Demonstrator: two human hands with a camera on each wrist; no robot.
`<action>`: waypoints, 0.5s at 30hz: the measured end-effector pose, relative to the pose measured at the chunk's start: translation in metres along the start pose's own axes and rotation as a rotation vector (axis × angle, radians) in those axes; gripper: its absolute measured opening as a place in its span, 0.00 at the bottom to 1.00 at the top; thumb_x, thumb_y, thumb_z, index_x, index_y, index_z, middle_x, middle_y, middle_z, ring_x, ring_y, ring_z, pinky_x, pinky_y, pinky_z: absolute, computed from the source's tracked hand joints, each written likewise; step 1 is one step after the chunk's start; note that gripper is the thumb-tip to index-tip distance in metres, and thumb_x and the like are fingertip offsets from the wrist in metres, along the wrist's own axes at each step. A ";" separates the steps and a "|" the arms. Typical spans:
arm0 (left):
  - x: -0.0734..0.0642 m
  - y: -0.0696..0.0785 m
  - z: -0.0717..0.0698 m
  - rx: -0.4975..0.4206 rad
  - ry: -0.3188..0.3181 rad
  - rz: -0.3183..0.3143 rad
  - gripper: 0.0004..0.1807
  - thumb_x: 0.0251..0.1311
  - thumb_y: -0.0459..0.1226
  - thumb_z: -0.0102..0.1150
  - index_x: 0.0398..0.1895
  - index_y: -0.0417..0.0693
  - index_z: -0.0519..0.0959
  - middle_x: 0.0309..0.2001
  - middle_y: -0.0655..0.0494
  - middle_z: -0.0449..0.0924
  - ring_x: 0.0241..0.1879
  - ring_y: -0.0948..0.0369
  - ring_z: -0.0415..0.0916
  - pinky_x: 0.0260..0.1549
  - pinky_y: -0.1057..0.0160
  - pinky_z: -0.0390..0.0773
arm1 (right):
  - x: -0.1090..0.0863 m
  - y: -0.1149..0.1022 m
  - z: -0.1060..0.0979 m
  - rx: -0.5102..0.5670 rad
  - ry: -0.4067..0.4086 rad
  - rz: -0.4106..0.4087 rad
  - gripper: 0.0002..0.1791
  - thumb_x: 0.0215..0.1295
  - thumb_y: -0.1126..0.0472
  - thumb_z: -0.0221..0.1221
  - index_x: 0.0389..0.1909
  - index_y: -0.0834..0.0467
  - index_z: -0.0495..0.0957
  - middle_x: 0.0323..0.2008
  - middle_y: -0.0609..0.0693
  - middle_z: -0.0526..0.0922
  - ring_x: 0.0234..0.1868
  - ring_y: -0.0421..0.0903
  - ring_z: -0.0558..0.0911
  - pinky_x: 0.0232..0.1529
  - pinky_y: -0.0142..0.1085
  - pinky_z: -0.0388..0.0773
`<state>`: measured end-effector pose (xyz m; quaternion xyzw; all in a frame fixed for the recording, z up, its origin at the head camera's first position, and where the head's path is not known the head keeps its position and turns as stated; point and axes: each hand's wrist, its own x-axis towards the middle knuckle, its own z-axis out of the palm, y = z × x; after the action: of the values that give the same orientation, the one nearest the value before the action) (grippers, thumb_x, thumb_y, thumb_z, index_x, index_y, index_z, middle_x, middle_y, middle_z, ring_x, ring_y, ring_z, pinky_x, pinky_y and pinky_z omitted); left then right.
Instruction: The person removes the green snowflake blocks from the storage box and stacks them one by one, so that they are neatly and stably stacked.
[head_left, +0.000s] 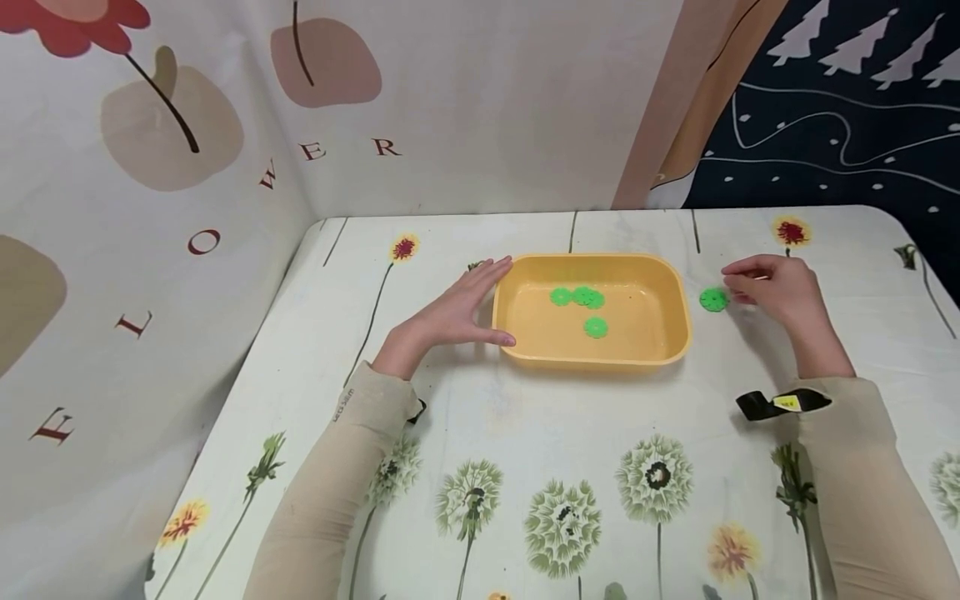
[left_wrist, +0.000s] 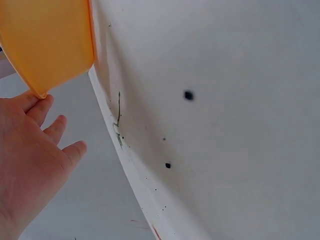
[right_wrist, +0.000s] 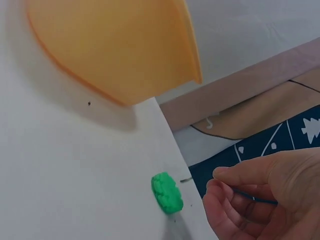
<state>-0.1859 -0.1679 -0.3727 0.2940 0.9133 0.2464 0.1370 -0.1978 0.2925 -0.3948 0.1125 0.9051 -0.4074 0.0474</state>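
Observation:
A yellow rectangular tray (head_left: 592, 364) stands on the table with several small green scalloped discs (head_left: 596, 327) inside, some overlapping. My left hand (head_left: 457, 311) is spread across the tray's left end, thumb at the front corner and fingers straight toward the back corner. In the left wrist view, fingertips (left_wrist: 44, 102) meet the tray's rim. Right of the tray, a thick green scalloped piece (head_left: 714, 300), like stacked discs, lies on the table. Beside it is my right hand (head_left: 780, 287), fingers loosely bent; the right wrist view shows nothing between thumb and forefinger.
A white cloth with printed flowers covers the table (head_left: 517, 433). Behind and to the left hang pale printed curtains (head_left: 495, 100); a dark cloth with white trees (head_left: 840, 125) is at the back right. Black straps (head_left: 783, 404) show at the sleeves.

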 end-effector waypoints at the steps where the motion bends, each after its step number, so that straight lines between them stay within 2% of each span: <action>1: 0.000 0.000 0.000 0.000 0.000 0.001 0.64 0.50 0.59 0.71 0.82 0.56 0.40 0.82 0.64 0.35 0.82 0.57 0.31 0.80 0.48 0.36 | 0.001 0.000 0.000 0.003 -0.001 -0.014 0.22 0.70 0.47 0.60 0.55 0.59 0.80 0.37 0.43 0.78 0.28 0.32 0.80 0.23 0.20 0.76; 3: 0.000 0.000 0.000 0.000 0.002 0.002 0.64 0.50 0.60 0.71 0.82 0.56 0.40 0.82 0.64 0.36 0.82 0.56 0.31 0.80 0.47 0.37 | 0.002 -0.003 0.000 0.014 -0.009 -0.034 0.23 0.70 0.47 0.60 0.56 0.59 0.80 0.41 0.47 0.81 0.32 0.36 0.82 0.26 0.20 0.77; 4: 0.000 0.000 0.000 0.000 0.003 0.002 0.64 0.50 0.60 0.71 0.82 0.56 0.40 0.82 0.64 0.36 0.82 0.56 0.31 0.80 0.47 0.37 | 0.002 -0.006 0.001 0.013 -0.001 -0.027 0.21 0.70 0.48 0.60 0.55 0.57 0.81 0.41 0.45 0.81 0.32 0.35 0.82 0.24 0.21 0.78; 6: 0.000 0.000 0.000 -0.003 0.003 0.000 0.64 0.49 0.60 0.71 0.82 0.56 0.41 0.82 0.64 0.36 0.82 0.56 0.31 0.80 0.47 0.37 | -0.001 -0.013 0.002 0.027 -0.003 -0.050 0.21 0.70 0.49 0.60 0.55 0.58 0.81 0.45 0.50 0.82 0.35 0.38 0.83 0.27 0.21 0.80; 7: 0.000 0.000 0.000 -0.003 0.003 -0.002 0.64 0.49 0.60 0.71 0.82 0.56 0.41 0.82 0.64 0.36 0.82 0.56 0.31 0.80 0.47 0.37 | -0.003 -0.017 0.003 0.037 -0.003 -0.052 0.19 0.70 0.50 0.60 0.54 0.56 0.81 0.45 0.48 0.83 0.35 0.37 0.82 0.29 0.21 0.80; 8: 0.000 0.000 0.000 -0.004 0.002 -0.004 0.64 0.49 0.60 0.72 0.82 0.57 0.41 0.82 0.64 0.36 0.82 0.57 0.31 0.80 0.47 0.37 | -0.004 -0.021 0.004 0.043 -0.006 -0.059 0.19 0.70 0.50 0.60 0.55 0.57 0.81 0.46 0.51 0.82 0.36 0.37 0.82 0.30 0.20 0.80; 10: -0.001 0.000 0.000 -0.004 0.001 -0.006 0.64 0.50 0.59 0.72 0.82 0.56 0.41 0.82 0.64 0.36 0.82 0.57 0.31 0.80 0.47 0.37 | -0.009 -0.030 0.006 0.063 0.010 -0.048 0.17 0.69 0.50 0.61 0.52 0.55 0.82 0.42 0.44 0.82 0.32 0.32 0.81 0.30 0.19 0.79; 11: -0.001 0.001 0.000 -0.003 0.001 -0.006 0.64 0.50 0.59 0.72 0.82 0.56 0.41 0.82 0.64 0.36 0.82 0.56 0.31 0.80 0.47 0.37 | -0.011 -0.035 0.007 0.058 0.004 -0.061 0.18 0.70 0.51 0.60 0.53 0.57 0.82 0.44 0.47 0.82 0.32 0.32 0.80 0.32 0.18 0.79; 13: -0.001 0.001 -0.001 -0.003 0.000 -0.006 0.64 0.50 0.58 0.72 0.82 0.56 0.41 0.82 0.64 0.36 0.82 0.56 0.31 0.80 0.47 0.37 | -0.018 -0.047 0.009 0.058 -0.001 -0.063 0.18 0.70 0.51 0.60 0.53 0.57 0.81 0.43 0.46 0.81 0.30 0.28 0.78 0.32 0.17 0.78; 14: -0.001 0.001 -0.001 -0.003 0.000 -0.006 0.63 0.50 0.58 0.72 0.82 0.56 0.41 0.82 0.64 0.36 0.82 0.56 0.31 0.80 0.47 0.37 | -0.021 -0.053 0.010 0.051 -0.010 -0.075 0.19 0.70 0.52 0.60 0.55 0.60 0.80 0.46 0.51 0.81 0.29 0.28 0.78 0.32 0.17 0.78; 15: -0.001 0.002 -0.001 -0.003 -0.001 -0.005 0.63 0.50 0.58 0.72 0.82 0.56 0.41 0.82 0.64 0.36 0.82 0.56 0.31 0.80 0.47 0.37 | -0.025 -0.059 0.011 0.050 -0.016 -0.081 0.19 0.70 0.52 0.60 0.55 0.60 0.80 0.46 0.51 0.81 0.29 0.26 0.77 0.32 0.17 0.79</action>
<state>-0.1843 -0.1678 -0.3711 0.2915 0.9137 0.2471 0.1382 -0.1881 0.2427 -0.3551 0.0737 0.8980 -0.4323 0.0353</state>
